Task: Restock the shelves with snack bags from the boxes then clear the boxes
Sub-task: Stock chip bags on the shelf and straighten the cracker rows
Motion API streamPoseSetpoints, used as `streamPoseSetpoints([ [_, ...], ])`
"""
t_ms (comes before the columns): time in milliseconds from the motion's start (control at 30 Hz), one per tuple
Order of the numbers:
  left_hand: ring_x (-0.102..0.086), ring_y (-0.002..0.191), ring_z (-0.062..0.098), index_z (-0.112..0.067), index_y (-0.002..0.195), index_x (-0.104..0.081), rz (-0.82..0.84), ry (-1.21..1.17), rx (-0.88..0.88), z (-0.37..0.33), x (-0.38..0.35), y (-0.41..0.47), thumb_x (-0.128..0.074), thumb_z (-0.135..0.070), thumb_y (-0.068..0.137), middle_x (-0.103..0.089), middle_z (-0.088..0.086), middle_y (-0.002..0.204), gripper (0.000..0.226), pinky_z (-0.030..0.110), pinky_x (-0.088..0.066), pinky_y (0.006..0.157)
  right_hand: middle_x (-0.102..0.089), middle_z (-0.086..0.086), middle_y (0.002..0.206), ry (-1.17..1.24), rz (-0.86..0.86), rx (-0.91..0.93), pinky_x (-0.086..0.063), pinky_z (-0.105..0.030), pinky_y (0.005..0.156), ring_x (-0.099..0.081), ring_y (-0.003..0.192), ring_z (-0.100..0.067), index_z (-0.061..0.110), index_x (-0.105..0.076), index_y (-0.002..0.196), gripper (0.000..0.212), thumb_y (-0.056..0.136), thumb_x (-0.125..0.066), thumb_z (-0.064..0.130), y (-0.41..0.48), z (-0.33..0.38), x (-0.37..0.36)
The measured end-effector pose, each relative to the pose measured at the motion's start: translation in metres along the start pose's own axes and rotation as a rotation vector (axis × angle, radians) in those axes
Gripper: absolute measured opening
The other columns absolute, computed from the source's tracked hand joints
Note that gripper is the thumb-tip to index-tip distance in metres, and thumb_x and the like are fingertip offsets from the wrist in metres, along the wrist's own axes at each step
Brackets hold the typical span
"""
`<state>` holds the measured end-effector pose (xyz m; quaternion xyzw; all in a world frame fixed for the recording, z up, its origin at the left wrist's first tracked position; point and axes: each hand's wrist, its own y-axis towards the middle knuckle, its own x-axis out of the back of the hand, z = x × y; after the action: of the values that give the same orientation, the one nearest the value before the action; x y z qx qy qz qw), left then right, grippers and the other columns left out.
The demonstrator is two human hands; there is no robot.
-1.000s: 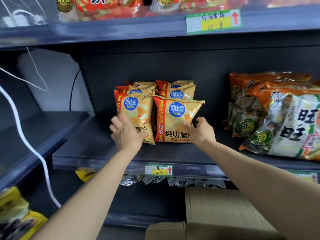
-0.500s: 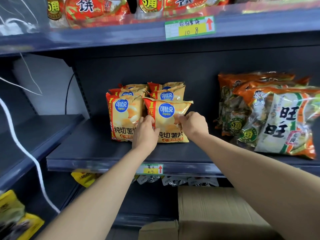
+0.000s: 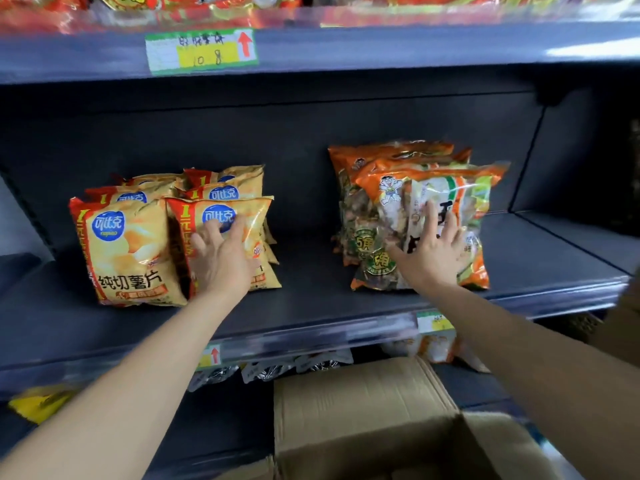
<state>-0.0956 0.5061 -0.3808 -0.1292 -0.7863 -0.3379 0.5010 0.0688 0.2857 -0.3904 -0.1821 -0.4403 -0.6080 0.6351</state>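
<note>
Several yellow chip bags stand in two rows at the left of the dark middle shelf (image 3: 311,299). My left hand (image 3: 221,261) lies flat with spread fingers against the front right chip bag (image 3: 252,216); the front left chip bag (image 3: 128,251) stands beside it, untouched. To the right lean several large orange snack bags. My right hand (image 3: 429,251) presses with straight fingers on the front orange bag (image 3: 460,192). An open cardboard box (image 3: 360,407) stands below the shelf at bottom centre.
An upper shelf with red snack bags (image 3: 207,5) and a price tag (image 3: 201,51) runs across the top. Silver packets (image 3: 266,370) and yellow bags (image 3: 41,403) fill the lower shelf. Between the two bag groups lies bare shelf.
My right hand left the front right chip bag and moved right onto the orange bags. My left hand shifted up onto that chip bag's front. The view swung to the right.
</note>
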Motion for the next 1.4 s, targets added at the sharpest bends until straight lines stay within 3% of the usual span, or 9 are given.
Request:
streamPoseSetpoints([
  [233,-0.031,0.122,0.036,-0.032,0.142,-0.030,-0.038,0.039,0.010,-0.003,-0.007,0.004,-0.073,-0.028,0.080,-0.027,0.013,0.137,0.076,0.049,-0.044,0.091,0.005,0.001,0.160,-0.035,0.045,0.032,-0.028,-0.057,0.105,-0.004,0.145,-0.034,0.042,0.006,0.149,0.095,0.083,-0.062,0.047,0.020,0.003,-0.017],
  [400,-0.032,0.121,0.036,-0.030,0.142,-0.030,-0.044,0.046,0.004,-0.003,-0.002,-0.002,-0.073,-0.028,0.081,-0.030,0.013,0.134,0.075,0.049,-0.044,0.091,0.009,0.003,0.160,-0.073,0.049,0.039,-0.019,-0.058,0.110,0.003,0.147,-0.033,0.042,0.011,0.148,0.092,0.087,-0.057,0.049,0.015,-0.002,-0.019],
  [533,-0.033,0.120,0.036,-0.031,0.142,-0.030,-0.043,0.031,-0.017,0.002,0.002,-0.006,-0.073,-0.027,0.081,-0.032,0.013,0.134,0.074,0.047,-0.046,0.091,0.007,-0.002,0.161,-0.135,-0.038,0.068,-0.012,-0.052,0.116,0.002,0.147,-0.034,0.033,0.008,0.151,0.087,0.090,-0.053,0.049,0.005,0.005,-0.015],
  [700,-0.036,0.120,0.033,-0.029,0.145,-0.027,-0.045,0.021,-0.043,0.010,0.009,-0.011,-0.071,-0.026,0.083,-0.032,0.013,0.137,0.076,0.042,-0.044,0.092,-0.019,-0.004,0.156,-0.083,-0.103,0.293,-0.012,-0.044,0.115,-0.012,0.145,-0.027,0.018,-0.019,0.150,0.068,0.093,-0.052,0.036,-0.016,0.036,-0.010],
  [833,-0.037,0.124,0.033,-0.021,0.145,-0.027,-0.039,0.003,-0.063,0.013,0.017,-0.013,-0.069,-0.028,0.084,-0.033,0.014,0.141,0.075,0.041,-0.044,0.094,-0.045,-0.003,0.142,0.019,0.002,0.533,-0.022,-0.040,0.110,-0.033,0.136,-0.024,0.014,-0.044,0.137,0.048,0.093,-0.054,0.030,-0.041,0.071,-0.014],
  [1000,-0.040,0.126,0.032,-0.012,0.141,-0.033,-0.044,-0.056,-0.076,0.022,0.029,-0.017,-0.066,-0.021,0.087,-0.037,0.014,0.140,0.064,0.039,-0.043,0.097,-0.049,0.003,0.138,0.047,0.115,0.725,-0.023,-0.032,0.107,-0.037,0.133,-0.018,0.018,-0.048,0.135,0.041,0.095,-0.052,0.029,-0.064,0.101,-0.021],
  [1200,-0.046,0.120,0.030,-0.008,0.132,-0.044,-0.049,-0.024,-0.150,0.030,0.042,-0.021,-0.055,-0.006,0.090,-0.045,0.013,0.132,0.044,0.038,-0.044,0.098,-0.058,0.000,0.128,0.091,0.095,0.819,-0.029,-0.033,0.103,-0.047,0.125,-0.021,0.014,-0.057,0.127,0.036,0.094,-0.054,0.025,-0.075,0.125,-0.023],
  [1400,-0.047,0.117,0.027,-0.011,0.129,-0.052,0.065,-0.011,-0.247,0.019,0.084,-0.021,-0.049,0.004,0.089,-0.049,0.008,0.130,0.043,0.039,-0.044,0.094,-0.072,-0.008,0.090,0.044,0.107,0.903,-0.050,-0.039,0.078,-0.066,0.087,-0.032,0.007,-0.070,0.101,0.027,0.076,-0.060,0.010,-0.081,0.153,0.006],
])
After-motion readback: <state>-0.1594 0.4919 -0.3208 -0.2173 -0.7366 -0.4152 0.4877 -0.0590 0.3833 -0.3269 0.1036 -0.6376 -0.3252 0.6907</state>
